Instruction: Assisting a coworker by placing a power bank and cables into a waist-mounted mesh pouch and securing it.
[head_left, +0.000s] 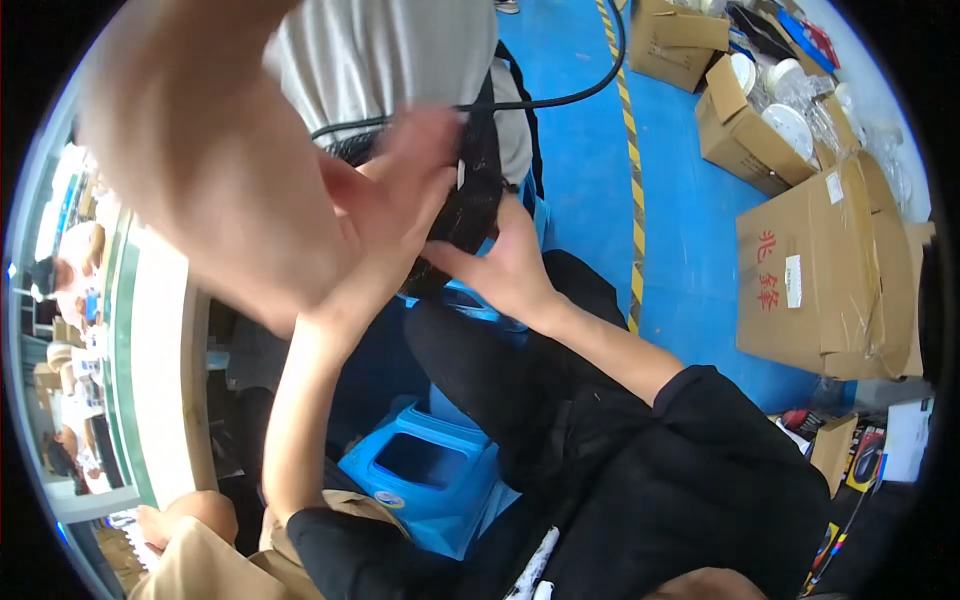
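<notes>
My right hand (517, 262) is at the lower right edge of a black, textured piece (470, 220), its thumb across the near side and some fingers hidden behind. I cannot make out what kind of thing this is. My left hand (400, 195) is smeared by motion over the piece's left side, its fingers unclear. A large blurred bare arm (210, 170), close to the camera, covers the upper left and partly hides my left hand; whose it is I cannot tell. Just beyond the piece is a person in a light grey top (385, 55). A black cable (560, 101) runs across there.
Below my forearms stands a blue plastic box (430, 505) with a dark opening. Left runs a pale table edge (170, 350), and someone in tan trousers (215, 565) sits beside me. Cardboard boxes (800, 270) line the right, past a yellow-black floor stripe (636, 200).
</notes>
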